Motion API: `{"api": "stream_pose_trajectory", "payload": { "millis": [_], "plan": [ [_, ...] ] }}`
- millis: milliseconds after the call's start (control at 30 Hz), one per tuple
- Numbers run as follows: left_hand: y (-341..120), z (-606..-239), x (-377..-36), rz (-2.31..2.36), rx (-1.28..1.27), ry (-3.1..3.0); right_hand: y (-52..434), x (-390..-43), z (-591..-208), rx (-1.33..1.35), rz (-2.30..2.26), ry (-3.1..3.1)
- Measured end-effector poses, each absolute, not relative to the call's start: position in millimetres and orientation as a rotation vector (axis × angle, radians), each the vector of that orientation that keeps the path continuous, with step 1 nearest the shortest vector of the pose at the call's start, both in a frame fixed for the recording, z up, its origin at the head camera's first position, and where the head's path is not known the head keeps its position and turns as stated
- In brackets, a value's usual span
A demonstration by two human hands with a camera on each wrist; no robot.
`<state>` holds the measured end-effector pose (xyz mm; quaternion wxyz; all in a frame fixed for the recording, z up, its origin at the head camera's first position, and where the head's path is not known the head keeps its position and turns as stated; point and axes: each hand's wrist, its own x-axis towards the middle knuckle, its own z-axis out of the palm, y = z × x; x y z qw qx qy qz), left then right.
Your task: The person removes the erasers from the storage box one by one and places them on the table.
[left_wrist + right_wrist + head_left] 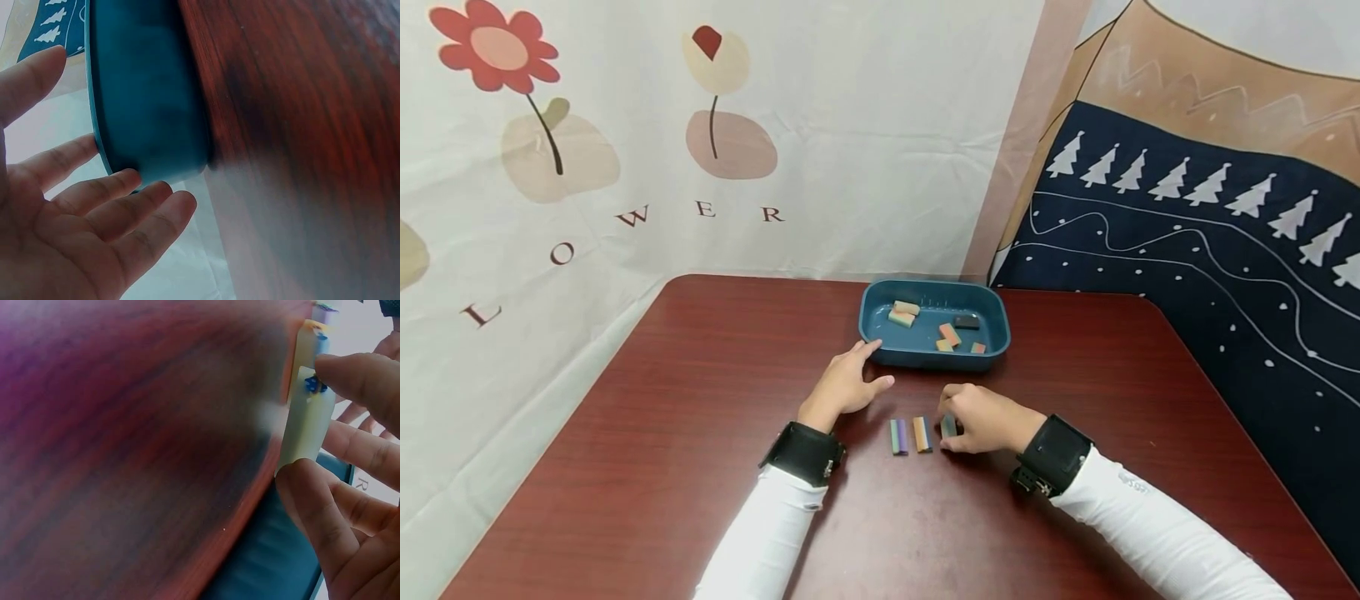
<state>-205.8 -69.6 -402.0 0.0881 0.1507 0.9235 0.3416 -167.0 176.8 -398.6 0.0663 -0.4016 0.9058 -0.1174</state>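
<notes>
My right hand (pixel 988 419) pinches a small pale green block (pixel 303 422) lengthwise, thumb at one end and fingertips at the other. It is at the right end of a short row on the table. Beside it in the head view are an orange and blue block (pixel 921 434) and a green and purple block (pixel 898 437). My left hand (pixel 844 382) has its fingers spread. Its fingertips touch the front left corner of a blue plastic bin (pixel 934 358); the left wrist view shows them against the rim, the palm holding nothing.
Inside the bin lie several pale blocks (pixel 902 317), orange ones (pixel 950 334) and a dark block (pixel 966 322). The bin stands near the far edge of the reddish-brown table (pixel 700 400). Behind hangs a printed white cloth (pixel 850 125), with a navy one (pixel 1150 217) at the right.
</notes>
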Motion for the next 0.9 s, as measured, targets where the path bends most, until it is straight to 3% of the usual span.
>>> {"api": "stream_pose_trajectory", "payload": {
  "millis": [900],
  "plan": [
    [-70.7,-401.4,-203.7,1.017,0.428,2.743,175.8,-167.1,-403.3,-1.252,-0.345,2.668]
  ]
}}
